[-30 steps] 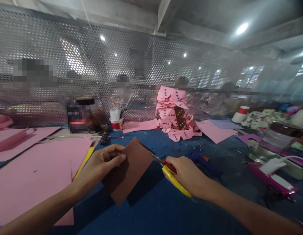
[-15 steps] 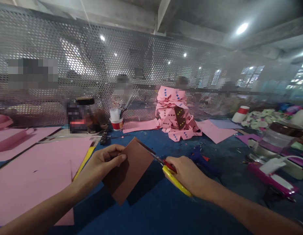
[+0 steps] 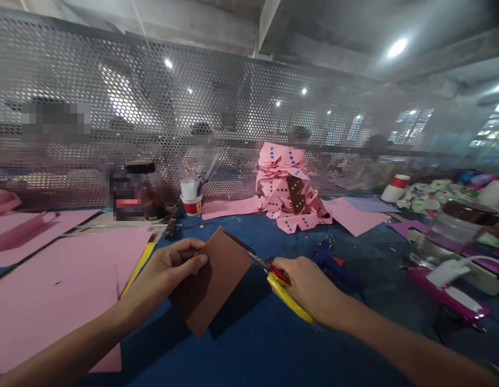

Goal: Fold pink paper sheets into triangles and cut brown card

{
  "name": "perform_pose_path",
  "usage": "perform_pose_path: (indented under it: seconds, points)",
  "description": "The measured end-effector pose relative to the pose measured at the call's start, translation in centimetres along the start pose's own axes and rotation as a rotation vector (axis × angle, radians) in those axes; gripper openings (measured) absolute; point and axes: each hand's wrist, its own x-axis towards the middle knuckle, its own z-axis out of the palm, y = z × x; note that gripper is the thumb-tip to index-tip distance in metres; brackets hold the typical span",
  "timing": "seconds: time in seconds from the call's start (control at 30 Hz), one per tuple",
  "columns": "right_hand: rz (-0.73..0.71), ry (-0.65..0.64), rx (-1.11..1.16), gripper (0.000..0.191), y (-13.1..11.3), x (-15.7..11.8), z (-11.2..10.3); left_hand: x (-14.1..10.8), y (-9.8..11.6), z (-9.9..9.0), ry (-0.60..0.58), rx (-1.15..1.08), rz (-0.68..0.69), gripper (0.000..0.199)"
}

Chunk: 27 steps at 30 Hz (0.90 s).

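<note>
A brown paper piece (image 3: 219,282) is pinched at its upper left edge between the thumb and fingers of my left hand (image 3: 180,266). My right hand (image 3: 304,285) grips scissors (image 3: 287,298) with yellow and red handles. The dark blades lie along the paper's upper right edge, near its top corner. The paper is tilted and raised above the blue table (image 3: 249,355), where it casts a shadow.
Pink sheets (image 3: 64,290) cover the left side. Behind stand a pile of folded pink shapes (image 3: 284,188) and a paper cup (image 3: 192,205). At right lie a blue glue gun (image 3: 338,269), a magenta tool (image 3: 449,295) and a clear jar (image 3: 451,231).
</note>
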Motion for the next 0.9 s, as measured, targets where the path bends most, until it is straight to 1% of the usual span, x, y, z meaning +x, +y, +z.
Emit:
perform_pose_path:
  seconds: [0.13,0.2,0.33,0.53,0.67,0.9]
  points:
    - [0.012,-0.015,-0.008,0.017,-0.14,0.08,-0.12,0.03,-0.05,-0.09,0.007,0.004,-0.001,0.028]
    - [0.01,-0.014,-0.015,0.018,-0.15,0.09,-0.09,-0.04,0.12,0.01,0.007,0.006,-0.008,0.029]
    - [0.001,0.008,-0.028,0.021,-0.15,0.01,0.13,-0.11,0.23,0.27,-0.024,-0.004,-0.018,0.029]
    - [0.011,-0.032,-0.014,0.016,-0.28,-0.06,0.17,-0.14,-0.2,0.27,-0.036,0.021,0.001,0.029]
    - [0.008,-0.043,-0.009,0.016,-0.44,-0.15,0.08,-0.19,-0.42,0.37,-0.072,0.016,0.008,0.03]
    - [-0.004,-0.024,0.004,0.015,0.04,-0.11,0.77,-0.09,-0.67,0.53,-0.08,0.012,0.001,0.029]
